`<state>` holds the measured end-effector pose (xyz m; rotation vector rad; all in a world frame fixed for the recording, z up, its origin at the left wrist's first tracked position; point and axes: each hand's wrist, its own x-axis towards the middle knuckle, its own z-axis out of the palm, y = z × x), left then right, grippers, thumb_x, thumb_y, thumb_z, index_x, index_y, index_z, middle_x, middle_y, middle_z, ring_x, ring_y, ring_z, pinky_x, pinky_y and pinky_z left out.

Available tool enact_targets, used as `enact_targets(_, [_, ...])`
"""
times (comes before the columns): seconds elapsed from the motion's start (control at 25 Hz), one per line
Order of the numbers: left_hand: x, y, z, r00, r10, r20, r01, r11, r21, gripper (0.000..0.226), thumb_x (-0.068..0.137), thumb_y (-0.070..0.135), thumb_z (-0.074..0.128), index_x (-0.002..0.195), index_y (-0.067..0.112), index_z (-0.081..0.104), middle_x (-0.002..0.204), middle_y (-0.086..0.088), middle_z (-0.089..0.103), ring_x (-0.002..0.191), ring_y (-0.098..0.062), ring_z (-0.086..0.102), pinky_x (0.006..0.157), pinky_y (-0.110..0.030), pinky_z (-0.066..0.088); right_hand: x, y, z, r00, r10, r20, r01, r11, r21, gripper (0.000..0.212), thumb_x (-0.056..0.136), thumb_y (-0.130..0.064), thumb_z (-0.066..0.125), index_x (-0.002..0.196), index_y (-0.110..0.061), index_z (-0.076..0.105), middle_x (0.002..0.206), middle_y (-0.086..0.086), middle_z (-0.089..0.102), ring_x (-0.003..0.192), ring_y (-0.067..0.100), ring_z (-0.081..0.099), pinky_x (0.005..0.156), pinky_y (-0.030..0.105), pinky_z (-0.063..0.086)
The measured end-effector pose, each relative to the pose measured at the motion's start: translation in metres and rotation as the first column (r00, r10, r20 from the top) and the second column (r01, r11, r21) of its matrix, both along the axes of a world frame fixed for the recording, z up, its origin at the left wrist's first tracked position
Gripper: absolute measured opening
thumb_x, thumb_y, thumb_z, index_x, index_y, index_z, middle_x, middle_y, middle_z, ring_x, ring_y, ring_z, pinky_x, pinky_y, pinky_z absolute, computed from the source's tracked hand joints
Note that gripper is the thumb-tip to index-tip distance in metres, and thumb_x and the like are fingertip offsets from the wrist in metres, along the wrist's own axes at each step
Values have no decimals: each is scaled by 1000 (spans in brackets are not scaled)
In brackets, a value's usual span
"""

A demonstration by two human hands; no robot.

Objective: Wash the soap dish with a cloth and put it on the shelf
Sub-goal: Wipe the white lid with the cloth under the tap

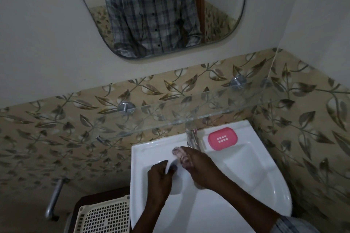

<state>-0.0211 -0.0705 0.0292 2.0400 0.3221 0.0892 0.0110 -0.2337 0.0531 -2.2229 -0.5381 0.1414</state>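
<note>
A pink soap dish (222, 138) with small drain holes lies on the back right ledge of the white sink (265, 176), untouched by either hand. Over the basin, my right hand (202, 168) grips a crumpled pinkish-grey cloth (180, 154) just below the tap (192, 137). My left hand (161, 178) pinches a thin white piece (167, 166) that is hard to tell apart from the basin. The two hands are close together, with the cloth next to the white piece. A clear glass shelf (189, 113) hangs on the tiled wall above the sink.
A mirror (217, 5) above the shelf reflects a person in a checked shirt. Two metal brackets (126, 108) hold the shelf. A cream perforated basket (104, 217) stands left of the sink, with a metal pipe (55, 198) on the wall beside it.
</note>
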Motion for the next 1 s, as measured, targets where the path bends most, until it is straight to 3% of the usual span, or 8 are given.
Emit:
enact_targets(0.08, [2,-1,8,997,57,48,-55,998,-36,17,90,16,66,74,12,68,74,-8,73,70,-24,67,65,-41,54,-5,6,4,973,-164,-164,190,969,159,48,94,-10,56,138,-30,51,135,-3,61,114,17,63,91,13,48])
enact_targets(0.2, [17,1,22,996,-66,65,58,991,120,19,87,5,64,70,12,67,72,-1,72,65,-12,64,58,-18,47,-8,22,14,967,-230,109,223,972,70,54,88,0,59,139,-17,50,135,4,59,125,22,54,108,31,43])
enact_targets(0.32, [17,6,25,987,-129,95,110,977,186,27,80,-8,59,59,8,59,57,6,61,54,-2,52,51,-19,33,-4,26,24,964,-129,232,160,980,-119,62,80,3,58,138,-16,51,131,6,58,120,26,55,100,39,47])
enact_targets(0.52, [-14,-29,14,959,267,98,-249,955,-164,18,90,12,66,80,26,69,78,9,73,76,-9,68,68,-25,52,-15,33,15,875,-450,-179,477,864,160,34,87,-9,65,120,-16,65,114,3,73,107,22,66,87,23,51])
enact_targets(0.64, [-11,-34,18,929,362,72,-320,887,-333,14,92,10,62,99,14,73,92,-3,77,88,-21,72,80,-45,59,-32,37,-7,773,-449,-448,544,832,106,22,91,-22,67,110,-10,65,103,10,74,91,30,72,76,40,60])
enact_targets(0.72, [-8,-25,27,940,331,87,-294,910,-293,18,90,9,64,106,13,71,96,-2,75,91,-19,71,83,-44,59,-31,32,-9,767,-436,-471,526,848,72,18,91,-18,65,105,-7,65,96,15,74,83,34,73,68,47,62])
enact_targets(0.84, [6,-6,44,991,106,82,-108,994,24,33,81,11,71,111,25,69,99,12,73,90,-5,68,72,-9,48,-10,12,-1,884,-427,-189,396,900,-183,29,88,-7,58,116,-14,62,109,13,71,99,33,69,84,42,58])
enact_targets(1.0, [19,-4,51,982,-172,-75,188,904,383,13,81,5,67,70,9,71,80,-12,76,74,-24,69,53,-13,33,-6,29,15,974,-210,89,227,933,-280,38,92,-8,55,129,-18,54,126,4,61,116,26,58,97,36,48])
